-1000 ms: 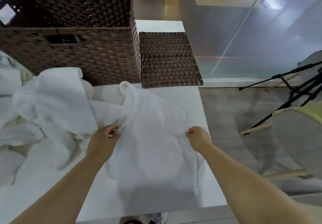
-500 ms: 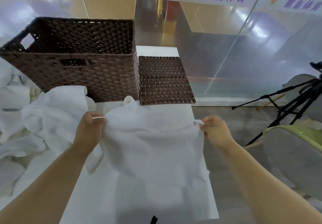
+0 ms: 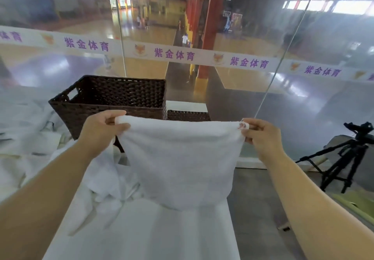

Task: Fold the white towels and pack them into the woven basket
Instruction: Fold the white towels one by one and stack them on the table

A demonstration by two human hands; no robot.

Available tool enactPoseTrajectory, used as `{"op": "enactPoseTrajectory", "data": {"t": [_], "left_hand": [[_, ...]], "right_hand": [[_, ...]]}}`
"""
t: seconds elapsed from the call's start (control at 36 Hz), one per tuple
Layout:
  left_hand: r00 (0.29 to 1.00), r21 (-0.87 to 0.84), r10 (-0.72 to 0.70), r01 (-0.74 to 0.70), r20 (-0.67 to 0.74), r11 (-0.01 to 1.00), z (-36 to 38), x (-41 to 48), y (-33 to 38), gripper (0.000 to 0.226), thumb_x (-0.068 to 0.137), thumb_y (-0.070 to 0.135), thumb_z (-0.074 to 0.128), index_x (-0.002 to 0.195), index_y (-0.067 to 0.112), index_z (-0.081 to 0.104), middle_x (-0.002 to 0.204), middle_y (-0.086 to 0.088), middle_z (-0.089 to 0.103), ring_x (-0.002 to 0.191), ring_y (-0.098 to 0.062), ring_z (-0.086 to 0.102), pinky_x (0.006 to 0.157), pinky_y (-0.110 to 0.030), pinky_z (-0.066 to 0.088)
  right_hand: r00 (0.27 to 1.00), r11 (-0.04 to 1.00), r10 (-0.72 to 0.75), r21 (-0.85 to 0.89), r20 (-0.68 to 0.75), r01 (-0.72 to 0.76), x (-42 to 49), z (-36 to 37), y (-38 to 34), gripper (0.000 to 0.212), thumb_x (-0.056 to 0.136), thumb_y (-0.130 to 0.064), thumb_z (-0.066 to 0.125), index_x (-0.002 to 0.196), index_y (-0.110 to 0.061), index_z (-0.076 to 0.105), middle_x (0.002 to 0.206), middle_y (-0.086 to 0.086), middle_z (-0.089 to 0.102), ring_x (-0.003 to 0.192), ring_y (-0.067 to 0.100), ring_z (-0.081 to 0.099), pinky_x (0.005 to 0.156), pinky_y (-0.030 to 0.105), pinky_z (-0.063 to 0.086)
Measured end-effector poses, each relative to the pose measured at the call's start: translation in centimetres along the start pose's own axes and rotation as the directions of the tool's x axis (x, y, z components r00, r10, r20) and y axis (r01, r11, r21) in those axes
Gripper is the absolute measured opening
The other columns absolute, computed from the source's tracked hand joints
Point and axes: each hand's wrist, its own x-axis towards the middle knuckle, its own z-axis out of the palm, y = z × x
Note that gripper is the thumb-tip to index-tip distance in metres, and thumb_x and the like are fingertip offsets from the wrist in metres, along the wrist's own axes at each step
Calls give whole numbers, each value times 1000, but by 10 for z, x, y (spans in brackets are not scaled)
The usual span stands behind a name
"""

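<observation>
Raised since a moment ago, the white towel (image 3: 178,158) hangs before the woven basket (image 3: 113,100), hiding its lower front; left hand (image 3: 101,130) and right hand (image 3: 263,136) pinch its 2 top corners. Behind, a banner (image 3: 174,54) reads 紫金体育.

A white towel (image 3: 182,162) hangs stretched between the left hand (image 3: 101,130) and right hand (image 3: 263,136) above a white bench (image 3: 153,237). Behind it stands a dark brown woven basket (image 3: 113,100), with a flat dark brown woven lid (image 3: 188,115) just right of it. Rumpled white towels (image 3: 97,187) lie lower left; a black tripod (image 3: 344,158) stands far right on the floor.
</observation>
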Motion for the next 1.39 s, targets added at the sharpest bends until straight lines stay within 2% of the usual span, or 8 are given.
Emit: {"op": "enactPoseTrajectory", "data": {"t": [0.14, 0.44, 0.64, 0.72, 1.0, 1.22, 1.31, 1.39], "left_hand": [[990, 226, 124, -135, 62, 965, -23, 1, 38, 55, 66, 11, 83, 111, 35, 63, 92, 19, 62, 77, 3, 59, 58, -10, 44], [961, 526, 273, -256, 46, 811, -54, -31, 65, 11, 82, 26, 70, 91, 21, 71, 89, -4, 68, 79, -18, 56, 69, -29, 36], [910, 489, 407, -389, 74, 781, -69, -72, 53, 16, 90, 25, 59, 92, 14, 69, 81, -3, 54, 70, -14, 48, 64, -25, 34], [913, 385, 396, -400, 95, 831, -75, -89, 46, 13, 91, 27, 58, 96, 19, 67, 98, -1, 53, 90, -16, 49, 78, -26, 34], [953, 33, 274, -281, 127, 959, -81, -138, 14, 15, 88, 28, 62, 77, 35, 68, 80, 14, 68, 72, -9, 64, 57, -20, 50], [966, 239, 151, -200, 209, 950, -61, -133, -20, 9, 84, 34, 67, 77, 29, 65, 79, 13, 66, 74, -5, 58, 64, -17, 42], [967, 323, 108, -180, 231, 929, -44, -126, -38, 12, 85, 34, 66, 82, 23, 65, 76, 8, 65, 70, -7, 57, 60, -16, 39], [975, 354, 7, -88, 223, 931, -25, -114, -57, 13, 85, 34, 66, 82, 22, 65, 67, 3, 66, 62, -11, 60, 52, -20, 41]], "right_hand": [[993, 994, -113, 1, -26, 113, -13, -10, -40, 29, 76, -1, 74, 78, -30, 72, 77, -8, 73, 67, 9, 66, 54, 16, 51], [943, 918, -325, -263, -73, 296, -79, -15, -62, 24, 74, -8, 78, 77, -29, 69, 80, -11, 69, 79, 10, 68, 81, 31, 55], [915, 840, -384, -458, -122, 291, -134, -23, -61, 24, 78, -17, 76, 68, -32, 59, 72, -12, 61, 70, 10, 59, 72, 31, 54], [917, 866, -371, -411, -144, 285, -161, -32, -57, 22, 78, -17, 75, 68, -30, 61, 74, -9, 63, 73, 13, 62, 72, 30, 54], [933, 908, -321, -333, -161, 255, -238, -56, -35, 19, 74, -22, 79, 66, -33, 67, 70, -20, 65, 63, -4, 57, 59, 13, 45], [972, 911, -190, -394, -136, 123, -220, -53, -1, 18, 75, -19, 79, 66, -27, 66, 62, -12, 63, 53, -5, 56, 52, 9, 44], [988, 895, -105, -444, -116, 43, -198, -43, 23, 18, 76, -20, 79, 66, -25, 65, 57, -5, 64, 51, 8, 58, 58, 24, 51], [993, 864, -64, -504, -95, 7, -172, -33, 49, 18, 77, -23, 77, 64, -24, 65, 54, -6, 63, 50, 6, 57, 55, 20, 43]]}}
